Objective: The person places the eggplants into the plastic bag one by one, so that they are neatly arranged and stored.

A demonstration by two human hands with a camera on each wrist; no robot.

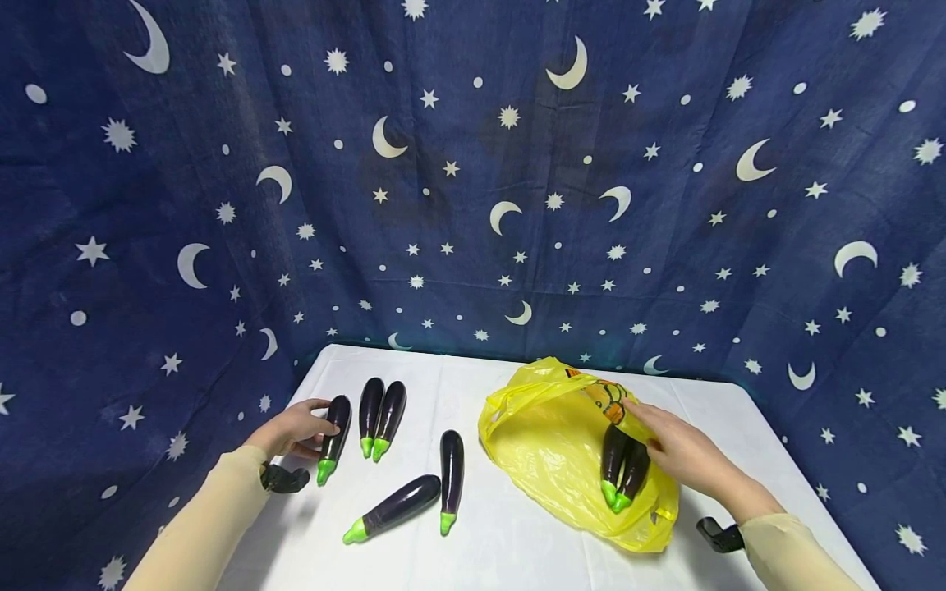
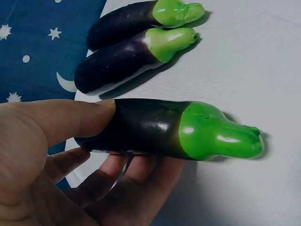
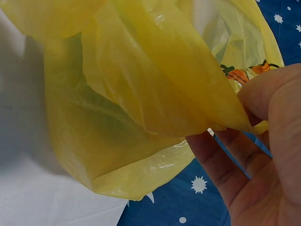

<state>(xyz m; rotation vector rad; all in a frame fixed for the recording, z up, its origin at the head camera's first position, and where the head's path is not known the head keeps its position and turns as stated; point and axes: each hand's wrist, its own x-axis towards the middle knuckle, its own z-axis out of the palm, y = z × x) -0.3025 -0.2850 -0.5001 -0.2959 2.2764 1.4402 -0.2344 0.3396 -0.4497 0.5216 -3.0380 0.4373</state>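
Observation:
My left hand (image 1: 296,428) grips a dark purple eggplant (image 1: 337,435) with a bright green stem end, at the table's left side. In the left wrist view the thumb lies on top of this eggplant (image 2: 153,126) and the fingers pass beneath it. On the right, my right hand (image 1: 695,455) pinches the rim of a yellow plastic bag (image 1: 543,468), whose wide mouth faces me. Inside its right part lie two eggplants (image 1: 612,460), side by side, their upper ends partly covered by the rim. The right wrist view shows the thumb and fingers on the thin yellow film (image 3: 155,89).
Two eggplants (image 1: 389,419) lie together just right of my left hand. Nearer the front are another slanted eggplant (image 1: 402,502) and an upright-lying one (image 1: 452,476). The white-covered table (image 1: 510,558) ends at a blue curtain (image 1: 458,205) with moons and stars.

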